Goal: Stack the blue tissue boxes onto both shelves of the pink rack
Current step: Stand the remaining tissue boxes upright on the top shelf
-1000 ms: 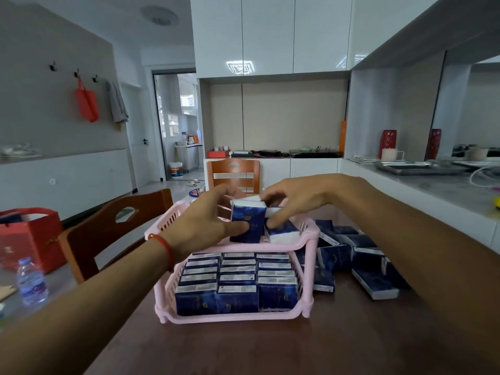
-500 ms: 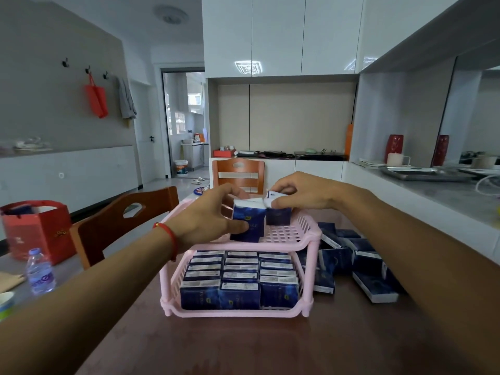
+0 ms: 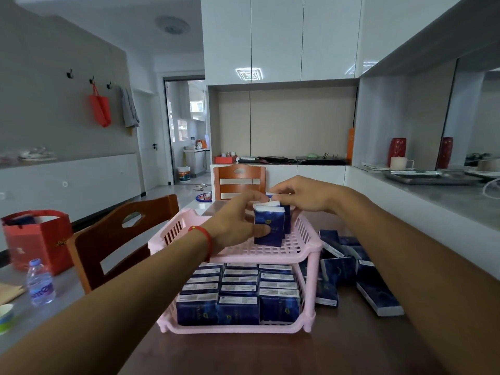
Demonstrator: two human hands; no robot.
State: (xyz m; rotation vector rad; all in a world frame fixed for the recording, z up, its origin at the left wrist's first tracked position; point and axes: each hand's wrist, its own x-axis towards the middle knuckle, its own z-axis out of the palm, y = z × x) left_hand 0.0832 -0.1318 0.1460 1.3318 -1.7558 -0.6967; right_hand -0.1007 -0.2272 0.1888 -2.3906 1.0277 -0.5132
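Dark wood surface (image 3: pixel 243 353) nearest the camera, carrying the pink rack (image 3: pixel 311 290). Lower shelf (image 3: pixel 238 329) already packed with blue tissue boxes (image 3: pixel 238 296) in tight upright rows. Loose boxes (image 3: pixel 351 272) heaped just beside the rack's right posts. Above, on the slatted upper shelf (image 3: pixel 270 251), left hand (image 3: pixel 232 226) gripping one standing box (image 3: pixel 269 226), thumb pressed on its front face, fingers (image 3: pixel 254 197) curled over the top. Right hand (image 3: pixel 303 194) reaching in from the far side, fingers bent round the top edge of a second box (image 3: pixel 284 209) just behind the first.

Likely light, thin-walled card packs, stiff enough along the edges but easy to dent on the broad faces; best pinched by the narrow sides or top. Glossy wrap, possibly slippery. Narrow base, so prone to tipping until braced by a neighbour or the raised rim. Plenty of bare shelf left and right of the pair; wooden chairs (image 3: pixel 121 239) close behind and to the left.
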